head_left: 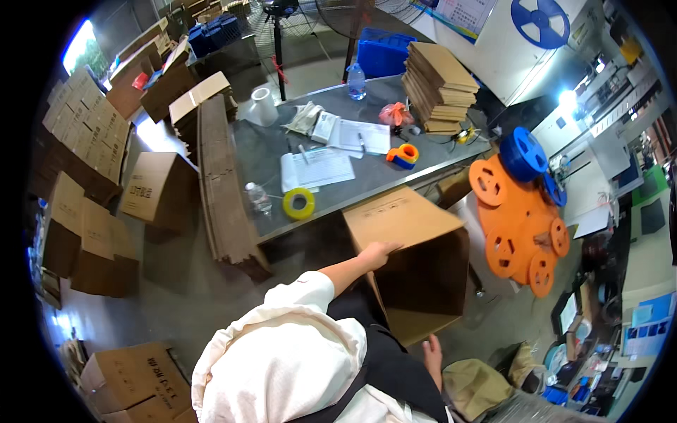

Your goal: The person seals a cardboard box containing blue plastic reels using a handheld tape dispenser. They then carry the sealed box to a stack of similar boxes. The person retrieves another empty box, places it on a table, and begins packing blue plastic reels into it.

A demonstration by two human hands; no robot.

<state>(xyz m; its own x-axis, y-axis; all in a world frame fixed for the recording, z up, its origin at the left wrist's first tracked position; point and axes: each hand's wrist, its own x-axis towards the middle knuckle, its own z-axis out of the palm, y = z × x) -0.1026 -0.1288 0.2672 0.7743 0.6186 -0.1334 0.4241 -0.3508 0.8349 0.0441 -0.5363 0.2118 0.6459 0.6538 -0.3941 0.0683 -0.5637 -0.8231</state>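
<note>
A large brown cardboard box (430, 278) with an open, dark interior stands in front of me, against the front of the grey table. My left hand (377, 255) is closed on the box's near left edge, its thumb lying along the upper panel. Lower down, my right hand (431, 350) is beside the box's near lower rim with its fingers stretched upward. Whether those fingertips touch the cardboard, I cannot tell.
The grey table (324, 194) carries yellow tape (299, 204), papers (317, 169), a tape dispenser (403, 156), bottles and stacked flat cardboard (441, 84). Orange reels (522, 225) and blue reels (523, 154) stand right. More boxes (155, 187) stand left; flattened cartons (222, 183) lean by the table.
</note>
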